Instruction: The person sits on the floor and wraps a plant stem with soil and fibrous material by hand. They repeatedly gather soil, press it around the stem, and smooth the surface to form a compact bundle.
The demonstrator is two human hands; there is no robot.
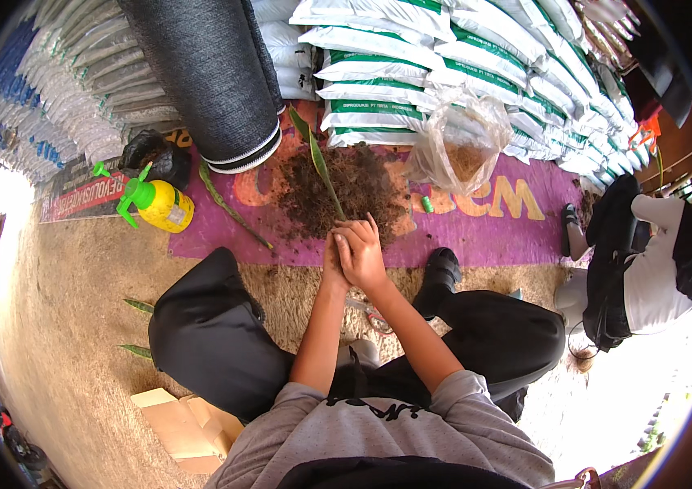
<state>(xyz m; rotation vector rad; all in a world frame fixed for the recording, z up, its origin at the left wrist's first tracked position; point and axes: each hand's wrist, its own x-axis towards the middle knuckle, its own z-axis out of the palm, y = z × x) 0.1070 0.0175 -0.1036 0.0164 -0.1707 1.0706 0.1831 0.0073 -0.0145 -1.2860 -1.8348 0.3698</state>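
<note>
A long green snake plant leaf (320,168) with pale edges rises out of my two hands, tilted toward the far left. My left hand (332,262) and my right hand (363,249) are pressed together around its lower end, which their fingers hide. Just beyond them, a heap of dark loose soil (301,200) is spread on a purple printed sheet (517,175). Left of the heap lies a second narrow green leaf (227,204). Below my wrists, scissors with red handles (378,323) rest on the ground, partly covered by my forearm.
A yellow spray bottle (168,205) with a green top stands at left, beside a black bag (154,156). Past the soil are a dark fabric roll (207,81), stacked white sacks (378,69) and a clear plastic bag (464,138). Cardboard (179,428) lies lower left. Another person (652,261) is at right.
</note>
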